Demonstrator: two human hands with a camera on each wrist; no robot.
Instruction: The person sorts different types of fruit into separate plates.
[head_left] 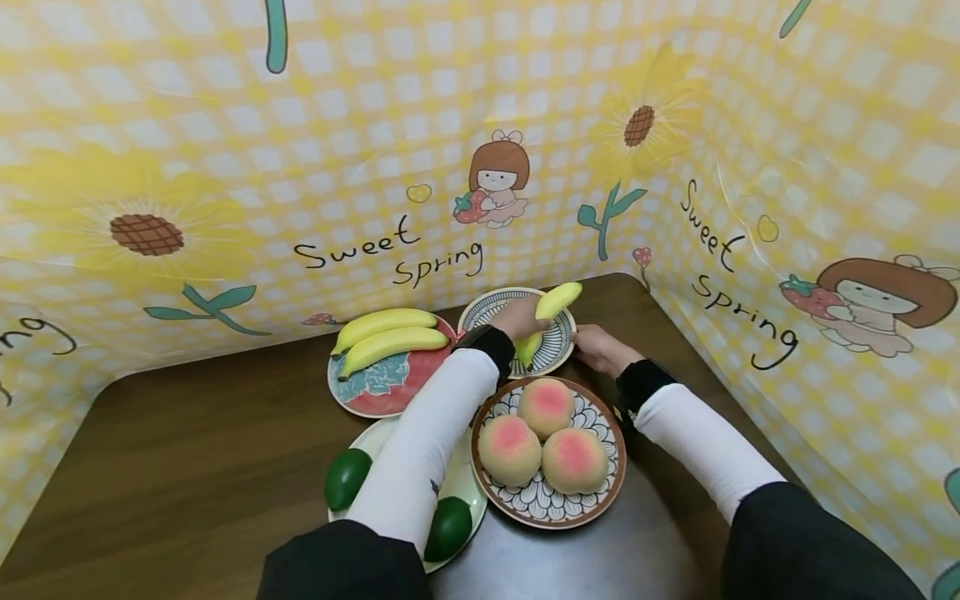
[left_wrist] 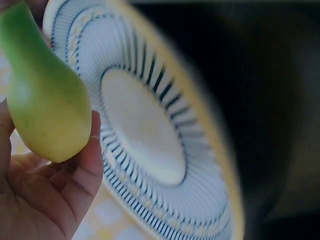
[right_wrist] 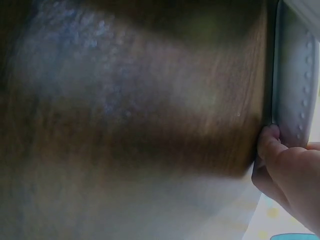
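My left hand [head_left: 517, 318] grips a yellow banana [head_left: 559, 300] around its middle, above a white plate with dark radiating stripes [head_left: 482, 305]. In the left wrist view the banana's greenish end [left_wrist: 47, 100] points up, between thumb and fingers of the left hand [left_wrist: 50, 200]. At the plate's right side, my right hand [head_left: 602, 348] holds the rim. The right wrist view has the right hand [right_wrist: 292, 170] pinching the edge of the plate [right_wrist: 295, 75], whose underside shows there. Part of the striped plate is hidden behind the left hand and banana.
Left of the striped plate, two bananas [head_left: 393, 348] lie on a red and blue plate [head_left: 390, 402]. Nearer, three peaches [head_left: 576, 460] sit on a brown-rimmed plate [head_left: 617, 467]. Dark green oval fruits [head_left: 450, 529] rest on a pale plate [head_left: 476, 493], partly under the left forearm.
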